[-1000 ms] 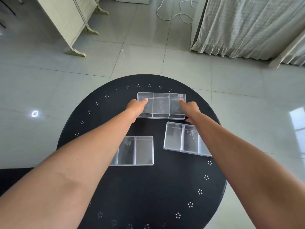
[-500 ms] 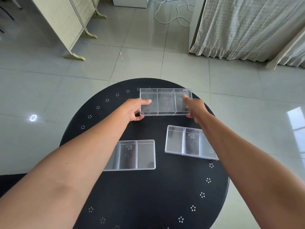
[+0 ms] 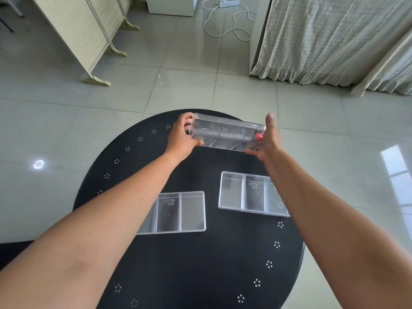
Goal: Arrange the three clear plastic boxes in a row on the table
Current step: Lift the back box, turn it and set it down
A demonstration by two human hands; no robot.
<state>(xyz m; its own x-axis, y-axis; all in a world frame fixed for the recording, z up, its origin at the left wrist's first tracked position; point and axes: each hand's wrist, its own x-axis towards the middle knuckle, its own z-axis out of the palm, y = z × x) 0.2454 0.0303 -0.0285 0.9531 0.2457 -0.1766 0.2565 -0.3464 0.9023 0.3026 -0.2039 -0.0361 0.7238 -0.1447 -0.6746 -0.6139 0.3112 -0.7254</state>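
A clear plastic box [image 3: 225, 134] with three compartments is lifted and tilted above the far side of the round black table [image 3: 189, 264]. My left hand [image 3: 181, 139] grips its left end and my right hand [image 3: 266, 139] presses its right end, where a small red label shows. A second clear box [image 3: 176, 214] lies flat on the table, partly under my left forearm. The third clear box [image 3: 249, 192] lies flat to the right, its right end hidden by my right forearm.
The table has small white dot clusters round its rim and stands on a grey tiled floor. A folding screen [image 3: 84, 30] stands at the far left, a curtain [image 3: 334, 36] at the far right, and a white cable [image 3: 225, 21] lies on the floor.
The far box has gone from resting flat on the table to being lifted and tilted between both hands, further from me. The two near boxes have stayed put.
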